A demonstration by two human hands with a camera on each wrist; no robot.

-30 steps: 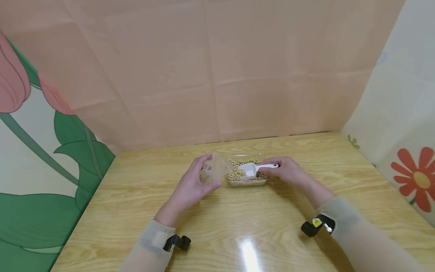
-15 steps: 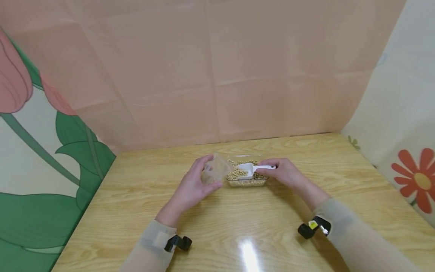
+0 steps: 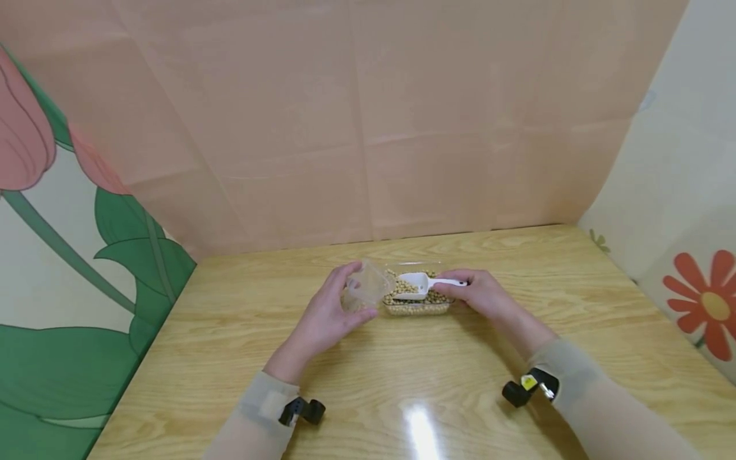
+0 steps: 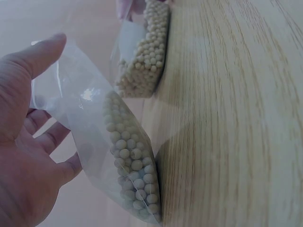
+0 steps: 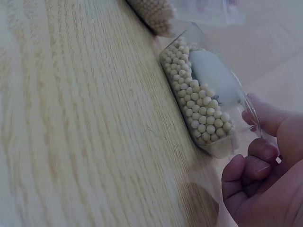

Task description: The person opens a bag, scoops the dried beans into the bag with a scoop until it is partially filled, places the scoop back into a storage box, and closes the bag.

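A clear rectangular container [image 3: 416, 263] of round, pale beans [image 5: 203, 111] stands on the table. A white scoop [image 3: 415, 285] lies among them, its bowl toward the left with beans in its mouth. My right hand [image 3: 487, 294] pinches the scoop's handle over the container's right end. To the left, my left hand [image 3: 324, 312] holds a clear plastic bag [image 4: 83, 106] by its upper part, thumb on one side and fingers on the other. Similar beans [image 4: 135, 165] fill the bag's lower part, near the table. The bag's mouth leans toward the container.
The wood-grain table [image 3: 425, 364] spreads around both hands. A pinkish sheet [image 3: 356, 128] hangs behind its far edge. At the left is a panel with painted tulips [image 3: 23, 140], at the right a wall with a red flower [image 3: 713, 303].
The right hand and scoop have shifted slightly left, with the scoop's bowl now closer to the bag and gathering beans. The left hand and bag have barely moved.
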